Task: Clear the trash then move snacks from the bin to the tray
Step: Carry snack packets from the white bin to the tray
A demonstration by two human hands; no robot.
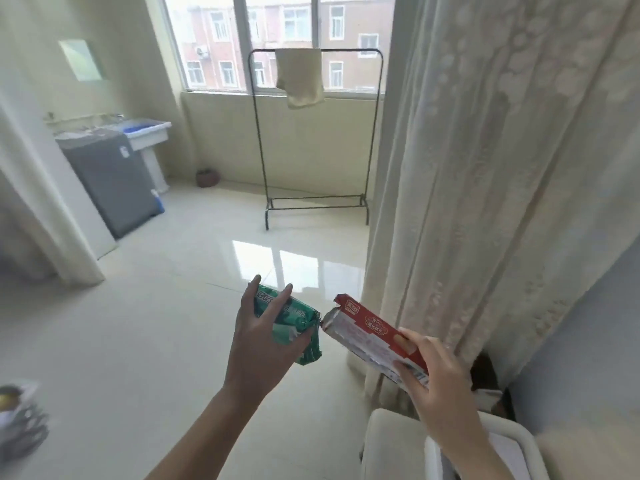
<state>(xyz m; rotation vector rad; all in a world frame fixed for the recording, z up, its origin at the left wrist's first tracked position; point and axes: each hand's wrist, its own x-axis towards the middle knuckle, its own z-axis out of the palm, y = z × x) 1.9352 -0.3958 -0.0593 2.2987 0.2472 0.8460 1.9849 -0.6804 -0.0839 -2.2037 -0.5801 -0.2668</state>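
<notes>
My left hand (pixel 263 337) grips a green snack packet (pixel 294 327) from the left side, fingers spread over its top. My right hand (pixel 433 379) grips the near end of a long red and white biscuit packet (pixel 367 330), whose torn far end points at the green packet. Both packets are held in the air above the floor, their ends almost touching. No bin or tray shows clearly in the head view.
A lace curtain (pixel 502 168) hangs at the right. A white piece of furniture (pixel 388 441) stands below my right arm. A black clothes rack (pixel 315 140) with a towel stands by the window. A grey washing machine (pixel 110 178) is at the left. Blurred objects (pixel 17 420) lie at the lower left.
</notes>
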